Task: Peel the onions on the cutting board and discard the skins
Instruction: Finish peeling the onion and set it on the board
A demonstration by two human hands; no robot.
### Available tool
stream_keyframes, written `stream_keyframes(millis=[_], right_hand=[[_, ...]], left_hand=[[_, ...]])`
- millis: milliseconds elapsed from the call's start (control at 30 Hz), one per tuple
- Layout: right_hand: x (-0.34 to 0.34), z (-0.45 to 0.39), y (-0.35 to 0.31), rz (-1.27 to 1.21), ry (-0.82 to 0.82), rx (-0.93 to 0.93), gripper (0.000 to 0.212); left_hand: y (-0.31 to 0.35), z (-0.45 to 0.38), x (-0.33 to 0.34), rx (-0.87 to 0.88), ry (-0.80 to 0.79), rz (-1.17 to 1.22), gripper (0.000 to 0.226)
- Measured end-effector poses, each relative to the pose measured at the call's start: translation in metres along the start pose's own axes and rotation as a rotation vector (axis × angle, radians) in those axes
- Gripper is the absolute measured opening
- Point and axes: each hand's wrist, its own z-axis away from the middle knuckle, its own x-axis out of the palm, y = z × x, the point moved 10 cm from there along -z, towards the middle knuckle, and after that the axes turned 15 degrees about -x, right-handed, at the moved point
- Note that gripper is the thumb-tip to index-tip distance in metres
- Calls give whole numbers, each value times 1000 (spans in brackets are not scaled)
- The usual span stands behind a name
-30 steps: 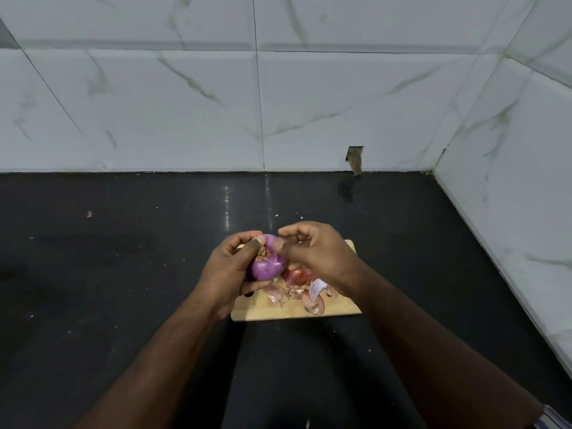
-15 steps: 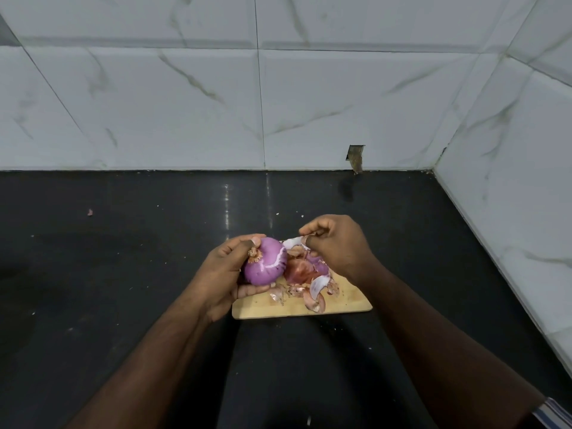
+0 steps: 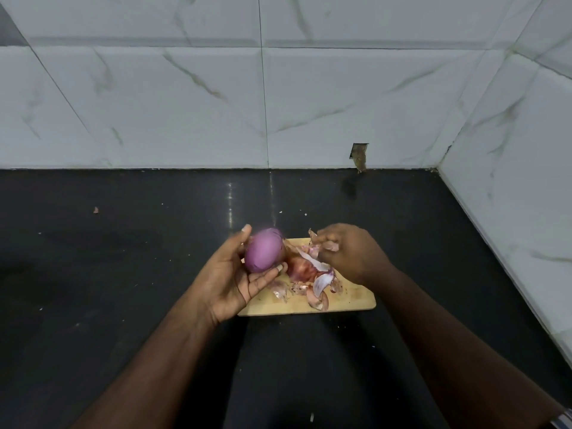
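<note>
The left hand (image 3: 235, 280) cups the peeled onion (image 3: 265, 254) loosely; it may slip onto the surface (image 3: 123, 258). The right hand (image 3: 349, 252) pinches a skin (image 3: 331, 245)

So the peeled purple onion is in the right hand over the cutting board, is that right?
Not quite. The head view shows the peeled purple onion in the left hand, over the cutting board. The right hand pinches a skin scrap.
</note>
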Motion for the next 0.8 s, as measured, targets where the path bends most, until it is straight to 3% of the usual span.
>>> stream_keyframes(millis=[67,133,200,367,467,600,800], right_hand=[[-5,0,-21,-158,63,-56,48],[11,0,-45,-422,-7,-82,72],[27,-2,-59,-518,-46,-113,85],[26,-2,-55,-763,96,-49,55],[32,2,-42,-907,130,42,38],[44,7,-33,-1039,121,132,37],[47,10,-29,-1101,137,189,25]], left_hand=[[1,-2,-2,9,45,-43,68],[-1,-4,-2,-8,86,-115,69],[-3,-4,1,-30,116,-214,77],[1,5,3,-5,172,-445,82],[7,10,1,51,181,-445,76],[12,17,11,150,37,-405,45],[13,16,11,214,44,-406,40]])
